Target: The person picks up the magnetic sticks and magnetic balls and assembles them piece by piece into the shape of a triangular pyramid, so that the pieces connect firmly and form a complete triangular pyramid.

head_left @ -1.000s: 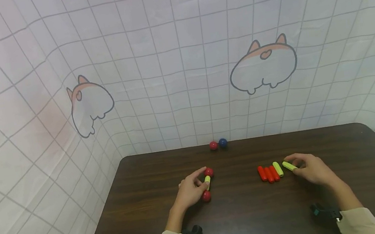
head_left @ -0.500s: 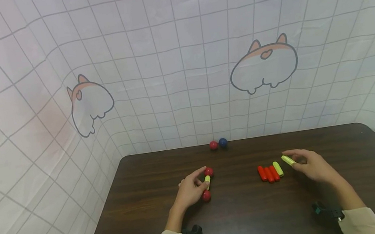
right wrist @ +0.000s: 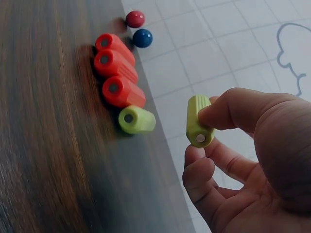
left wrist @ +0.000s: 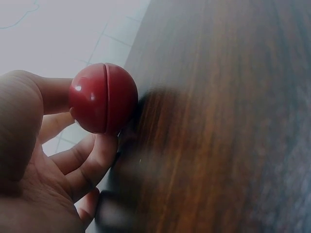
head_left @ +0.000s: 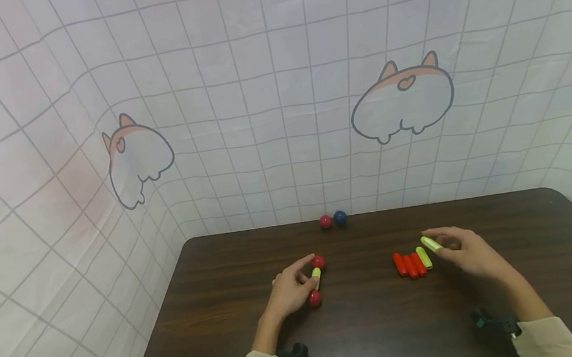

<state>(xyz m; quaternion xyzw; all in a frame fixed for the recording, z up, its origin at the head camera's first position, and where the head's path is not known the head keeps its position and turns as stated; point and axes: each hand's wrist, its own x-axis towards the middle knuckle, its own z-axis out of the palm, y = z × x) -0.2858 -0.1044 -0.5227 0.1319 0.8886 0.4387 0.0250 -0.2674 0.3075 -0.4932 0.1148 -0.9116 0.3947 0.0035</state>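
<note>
Seemingly low, hands (head_left: 289, 292) (head_left: 473, 253) well apart

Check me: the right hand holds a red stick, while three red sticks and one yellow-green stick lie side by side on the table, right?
Not quite: the right hand holds a yellow-green stick, not a red one, as the right wrist view shows. The rest is right.
</note>
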